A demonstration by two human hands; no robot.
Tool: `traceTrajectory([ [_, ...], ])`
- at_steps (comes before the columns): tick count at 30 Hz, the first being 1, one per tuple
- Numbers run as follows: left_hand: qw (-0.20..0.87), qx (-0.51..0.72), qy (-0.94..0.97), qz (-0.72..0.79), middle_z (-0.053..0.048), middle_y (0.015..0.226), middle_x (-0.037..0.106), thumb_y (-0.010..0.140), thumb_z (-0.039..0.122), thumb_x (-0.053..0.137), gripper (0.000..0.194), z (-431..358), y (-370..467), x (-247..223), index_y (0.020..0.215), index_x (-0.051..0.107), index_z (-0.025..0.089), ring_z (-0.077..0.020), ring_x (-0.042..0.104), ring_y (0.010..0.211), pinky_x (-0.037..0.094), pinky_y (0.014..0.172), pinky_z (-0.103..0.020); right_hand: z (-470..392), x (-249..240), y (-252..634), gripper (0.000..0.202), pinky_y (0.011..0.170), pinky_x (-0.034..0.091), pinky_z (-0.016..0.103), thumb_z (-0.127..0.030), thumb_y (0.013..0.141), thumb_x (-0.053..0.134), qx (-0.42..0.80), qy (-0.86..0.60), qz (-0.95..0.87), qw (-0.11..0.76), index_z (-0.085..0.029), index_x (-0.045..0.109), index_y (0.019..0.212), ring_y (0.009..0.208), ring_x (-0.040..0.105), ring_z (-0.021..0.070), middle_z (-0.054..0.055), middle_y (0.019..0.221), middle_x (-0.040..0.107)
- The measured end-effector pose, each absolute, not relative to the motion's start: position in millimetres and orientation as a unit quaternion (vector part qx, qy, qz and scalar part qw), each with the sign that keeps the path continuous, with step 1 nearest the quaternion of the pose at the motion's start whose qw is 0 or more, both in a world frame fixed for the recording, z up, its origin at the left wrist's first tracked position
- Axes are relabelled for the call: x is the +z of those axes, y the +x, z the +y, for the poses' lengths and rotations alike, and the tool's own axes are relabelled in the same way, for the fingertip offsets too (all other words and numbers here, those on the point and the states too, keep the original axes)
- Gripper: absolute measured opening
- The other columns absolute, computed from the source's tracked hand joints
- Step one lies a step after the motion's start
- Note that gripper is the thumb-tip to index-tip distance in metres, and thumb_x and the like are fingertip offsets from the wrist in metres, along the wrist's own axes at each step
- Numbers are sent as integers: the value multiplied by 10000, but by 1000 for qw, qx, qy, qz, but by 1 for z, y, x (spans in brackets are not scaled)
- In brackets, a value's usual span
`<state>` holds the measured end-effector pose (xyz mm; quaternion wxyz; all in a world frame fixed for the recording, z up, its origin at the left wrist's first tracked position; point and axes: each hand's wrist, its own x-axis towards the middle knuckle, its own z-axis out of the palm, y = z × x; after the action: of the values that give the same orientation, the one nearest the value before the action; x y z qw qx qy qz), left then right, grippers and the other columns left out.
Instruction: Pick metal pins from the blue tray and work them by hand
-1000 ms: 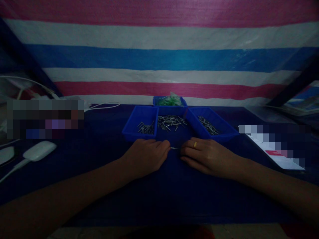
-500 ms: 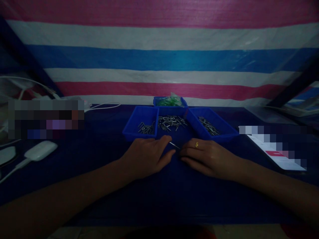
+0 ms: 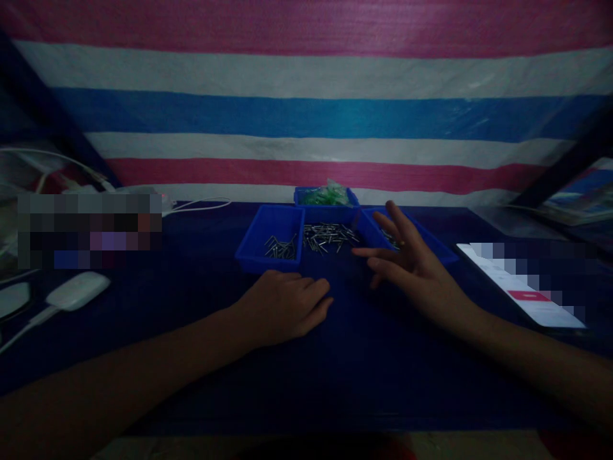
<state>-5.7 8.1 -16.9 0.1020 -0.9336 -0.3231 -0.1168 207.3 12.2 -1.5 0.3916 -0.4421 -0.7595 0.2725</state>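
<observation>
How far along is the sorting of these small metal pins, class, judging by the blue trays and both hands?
Done: the left tray and right tray each hold some pins. In hand: the right hand hovers, fingers spread, at the right tray; the left hand rests curled on the cloth, its grip unclear. Left: a bigger heap of pins lies in the middle tray.

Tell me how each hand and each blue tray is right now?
left hand: loosely curled, resting on the dark cloth.
right hand: raised, fingers spread, over the right tray.
left tray: a few metal pins inside.
middle tray: many pins.
right tray: partly hidden, some pins.
back tray: green pieces inside.
</observation>
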Motion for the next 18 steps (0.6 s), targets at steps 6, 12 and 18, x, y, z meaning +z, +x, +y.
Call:
traceTrajectory([
  [6, 102, -106, -934, -326, 11, 633, 583, 878, 289, 355, 225, 9, -5, -19, 762, 511, 176, -139, 560, 594, 381, 522, -237, 13, -14, 211, 570, 657, 540, 325, -310, 831, 466, 153, -444, -862, 193, -199, 260, 1351, 884, 608, 199, 155, 1335, 374],
  [12, 97, -89, -933, -334, 9, 658, 585, 871, 270, 361, 209, 9, -5, -19, 758, 511, 179, -155, 567, 621, 397, 530, -253, 13, -20, 210, 511, 802, 494, 420, -383, 871, 372, -27, -449, -889, 91, -132, 344, 1316, 1055, 528, 276, 164, 1379, 303],
  [18, 93, -100, -932, -334, 2, 662, 580, 869, 284, 372, 206, 9, -4, -20, 769, 513, 173, -147, 564, 623, 396, 530, -240, 16, -18, 203, 555, 810, 480, 438, -426, 881, 326, -35, -483, -872, 66, -97, 316, 1328, 1068, 515, 299, 189, 1357, 331],
])
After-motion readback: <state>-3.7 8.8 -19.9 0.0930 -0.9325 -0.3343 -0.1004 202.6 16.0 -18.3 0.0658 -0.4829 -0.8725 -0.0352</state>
